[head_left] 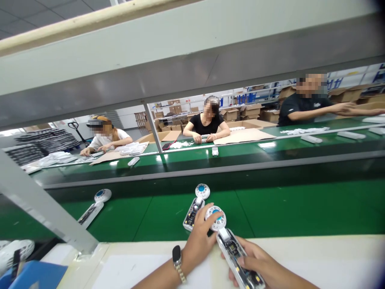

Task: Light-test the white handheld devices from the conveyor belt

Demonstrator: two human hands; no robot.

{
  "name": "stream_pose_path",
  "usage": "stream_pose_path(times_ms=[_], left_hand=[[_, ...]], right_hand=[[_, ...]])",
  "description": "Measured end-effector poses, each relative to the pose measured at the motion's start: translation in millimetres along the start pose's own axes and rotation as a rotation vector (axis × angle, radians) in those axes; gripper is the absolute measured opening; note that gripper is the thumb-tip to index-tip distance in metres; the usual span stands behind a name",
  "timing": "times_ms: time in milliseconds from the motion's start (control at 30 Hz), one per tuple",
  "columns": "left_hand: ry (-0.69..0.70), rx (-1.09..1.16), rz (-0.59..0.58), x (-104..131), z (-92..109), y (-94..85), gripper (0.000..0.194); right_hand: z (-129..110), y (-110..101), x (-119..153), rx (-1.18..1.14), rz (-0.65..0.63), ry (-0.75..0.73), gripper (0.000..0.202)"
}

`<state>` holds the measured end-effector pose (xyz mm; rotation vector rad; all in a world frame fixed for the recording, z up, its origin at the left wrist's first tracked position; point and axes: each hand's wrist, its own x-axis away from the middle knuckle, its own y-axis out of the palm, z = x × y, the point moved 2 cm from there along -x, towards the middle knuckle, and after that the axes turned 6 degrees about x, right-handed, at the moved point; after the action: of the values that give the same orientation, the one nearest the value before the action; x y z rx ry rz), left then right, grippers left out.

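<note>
My right hand [251, 261] grips the body of a white handheld device [230, 243] with a round, blue-centred head; dark circuitry shows along its uncovered body. On that round head [215, 218] my left hand [200, 235] has its thumb laid across the front and its fingers at the far edge. Just beyond, a second device of the same kind [192, 212] lies on the green conveyor belt [279, 212], partly hidden by my left fingers. Whether those fingers touch it I cannot tell. Further left lies another such device [92, 212], partly behind a post.
A pale worktop [315, 261] runs along my side of the belt. A slanted white post [45, 204] and a wide overhead beam [180, 60] frame the view. A blue bin [39, 275] stands lower left. Across the line, three people handle parts beside white pieces [182, 144] and cardboard [245, 136].
</note>
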<state>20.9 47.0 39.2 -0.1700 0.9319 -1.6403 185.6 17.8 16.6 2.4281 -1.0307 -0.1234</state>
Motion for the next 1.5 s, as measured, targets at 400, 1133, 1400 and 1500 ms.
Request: stream_pose_path(times_ms=[400,1133,1400,1500], left_hand=[[-0.260,-0.820,0.226,-8,-40,-22.3,0.045],[0.232,-0.244,0.067,13,11,7.0,0.050],[0.412,-0.100,-0.122,14,23,-1.0,0.057],[0.506,-0.045,-0.213,17,31,-1.4,0.066]], right_hand=[[-36,-55,-4,-0.020,0.707,-0.308,0.088],[-15,1,-3,0.588,0.266,-0.290,0.057],[-15,4,-4,0.377,0.368,-0.312,0.053],[-15,-6,-4,0.291,0.428,-0.312,0.044]])
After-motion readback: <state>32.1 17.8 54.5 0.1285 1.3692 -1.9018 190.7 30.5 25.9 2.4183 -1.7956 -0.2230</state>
